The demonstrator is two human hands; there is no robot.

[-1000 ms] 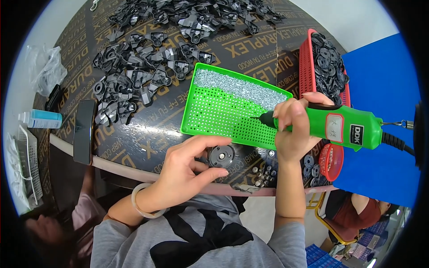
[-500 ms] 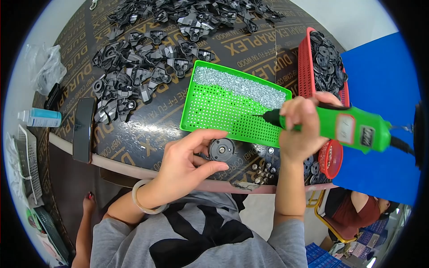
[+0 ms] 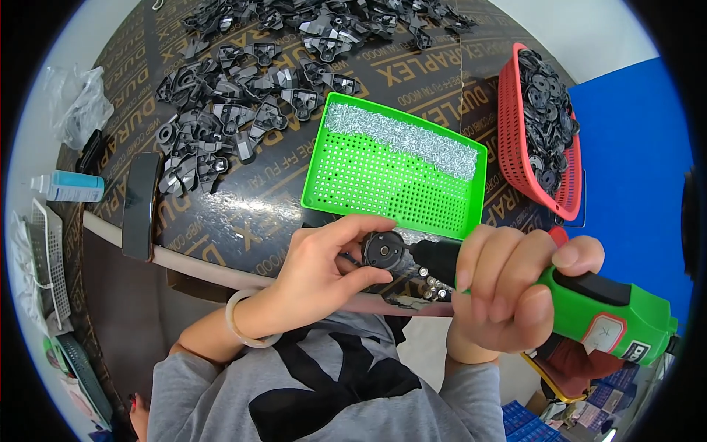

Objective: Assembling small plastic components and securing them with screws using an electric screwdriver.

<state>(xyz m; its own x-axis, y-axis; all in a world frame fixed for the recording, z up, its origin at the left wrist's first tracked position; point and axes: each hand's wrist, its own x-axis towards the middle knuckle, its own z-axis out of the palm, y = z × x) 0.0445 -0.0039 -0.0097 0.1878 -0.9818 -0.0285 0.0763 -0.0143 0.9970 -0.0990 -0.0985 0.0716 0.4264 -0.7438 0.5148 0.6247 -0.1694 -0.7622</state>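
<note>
At the table's near edge, the left hand (image 3: 324, 269) pinches a round black part (image 3: 384, 250), while the right hand (image 3: 508, 291) grips a green electric screwdriver (image 3: 589, 313), just near of the green tray (image 3: 398, 184).

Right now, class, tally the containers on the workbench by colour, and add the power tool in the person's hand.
Green perforated tray: 1
Red basket: 1
Green electric screwdriver: 1
Total: 3
</note>
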